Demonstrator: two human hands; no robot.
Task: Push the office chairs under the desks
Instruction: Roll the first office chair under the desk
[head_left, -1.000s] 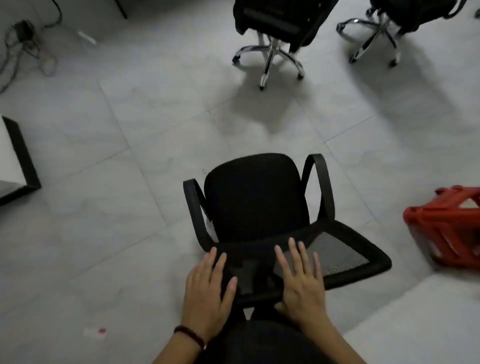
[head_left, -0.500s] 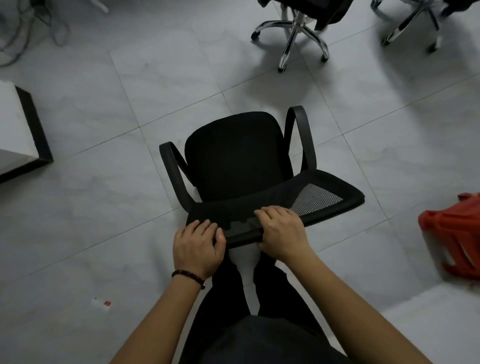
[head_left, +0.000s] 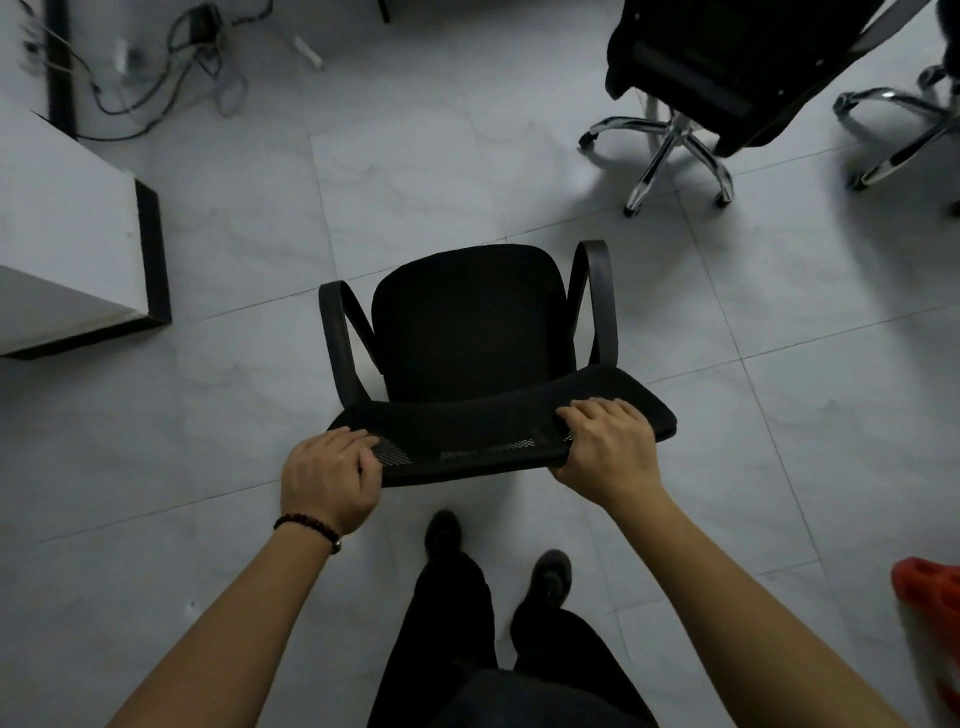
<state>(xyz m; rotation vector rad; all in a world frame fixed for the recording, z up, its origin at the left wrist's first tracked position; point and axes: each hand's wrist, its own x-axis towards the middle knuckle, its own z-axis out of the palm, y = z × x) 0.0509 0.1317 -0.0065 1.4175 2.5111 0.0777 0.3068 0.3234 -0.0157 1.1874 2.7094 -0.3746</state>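
A black office chair (head_left: 467, 332) with a mesh back and two curved armrests stands on the grey tiled floor straight ahead of me, its seat facing away. My left hand (head_left: 327, 475) grips the left end of the backrest's top edge, fingers curled over it. My right hand (head_left: 605, 447) grips the right end the same way. A white desk (head_left: 67, 249) with a black edge shows at the left. A second black office chair (head_left: 727, 78) on a chrome star base stands at the upper right.
The chrome base of a third chair (head_left: 904, 135) shows at the right edge. Loose cables (head_left: 171, 67) lie on the floor at the upper left by the desk. A red plastic object (head_left: 930, 592) sits at the lower right. My legs and shoes stand just behind the chair.
My hands went from lying flat on the backrest to gripping its top edge, then spread out to its two ends. My arms have stretched out and the chair has turned to face squarely away.
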